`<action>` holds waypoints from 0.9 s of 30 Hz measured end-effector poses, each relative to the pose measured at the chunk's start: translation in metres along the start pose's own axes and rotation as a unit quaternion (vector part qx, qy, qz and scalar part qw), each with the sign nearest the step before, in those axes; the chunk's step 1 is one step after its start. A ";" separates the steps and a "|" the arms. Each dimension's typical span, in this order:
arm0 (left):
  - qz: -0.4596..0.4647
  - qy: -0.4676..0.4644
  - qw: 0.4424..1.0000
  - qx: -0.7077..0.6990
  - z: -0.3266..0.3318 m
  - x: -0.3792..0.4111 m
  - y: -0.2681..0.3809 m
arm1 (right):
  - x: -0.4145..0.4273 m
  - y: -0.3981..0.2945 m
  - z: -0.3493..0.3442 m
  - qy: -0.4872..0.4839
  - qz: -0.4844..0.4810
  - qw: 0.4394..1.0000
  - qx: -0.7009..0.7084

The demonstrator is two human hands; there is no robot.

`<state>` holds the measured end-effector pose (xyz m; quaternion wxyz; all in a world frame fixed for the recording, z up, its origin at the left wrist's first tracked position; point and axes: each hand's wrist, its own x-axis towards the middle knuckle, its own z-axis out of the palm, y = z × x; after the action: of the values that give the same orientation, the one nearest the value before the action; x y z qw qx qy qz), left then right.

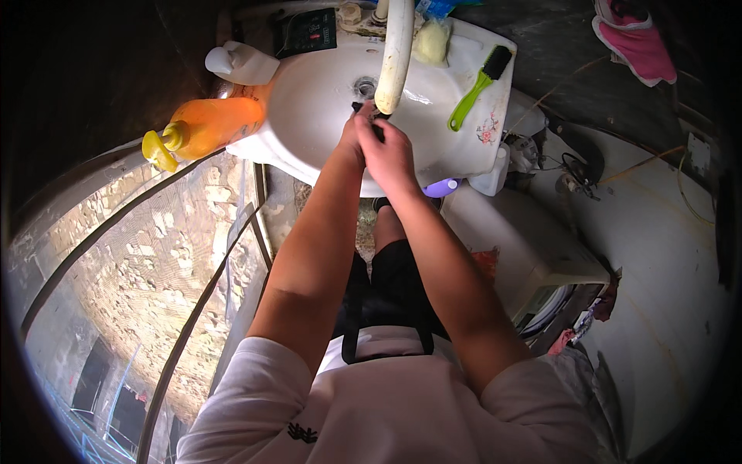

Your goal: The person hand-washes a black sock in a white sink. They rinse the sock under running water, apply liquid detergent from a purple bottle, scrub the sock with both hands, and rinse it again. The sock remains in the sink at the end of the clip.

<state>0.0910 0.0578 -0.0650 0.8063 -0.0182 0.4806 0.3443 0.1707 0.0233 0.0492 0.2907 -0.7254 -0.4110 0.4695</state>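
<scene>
Over the front of a white ceramic washbasin (pixel 313 98), my left hand (pixel 352 134) and my right hand (pixel 387 148) are pressed together around a small black item (pixel 378 132), perhaps cloth. Dark parts of it stick out between the fingers; the rest is hidden, so its kind is unclear. Directly above my hands ends the cream-coloured spout (pixel 395 58) of the tap. The metal drain (pixel 365 87) lies just beyond them. On the basin's right ledge rests a green brush (pixel 470 101) with black bristles.
An orange pump bottle (pixel 217 124) and a white bottle (pixel 243 62) lie left of the bowl. Behind are a dark packet (pixel 306 32) and a pale yellow lump in plastic (pixel 432 43). Below the right edge stand a white bottle (pixel 491 174) and a purple bottle (pixel 442 188).
</scene>
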 end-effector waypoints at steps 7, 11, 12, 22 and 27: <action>0.076 0.200 0.953 0.215 0.042 -0.035 0.003 | 0.078 0.026 0.012 0.087 0.064 0.991 -0.077; 0.018 0.100 0.995 -0.001 0.002 -0.029 0.019 | 0.035 -0.009 0.033 0.076 0.030 0.991 -0.107; 0.028 0.118 0.990 0.074 0.021 -0.031 0.003 | 0.055 0.018 0.024 0.093 0.040 0.993 -0.053; 0.216 0.308 0.700 0.607 0.058 -0.033 0.012 | 0.046 0.040 0.020 -0.120 0.188 0.744 0.630; 0.230 0.110 0.815 0.521 0.027 -0.056 0.027 | 0.056 0.048 0.044 0.020 0.239 0.812 0.531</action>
<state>0.0797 0.0578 0.0019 0.5345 0.4779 0.6637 0.2132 0.1583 0.0504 -0.0314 0.5176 -0.5427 0.0948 0.6546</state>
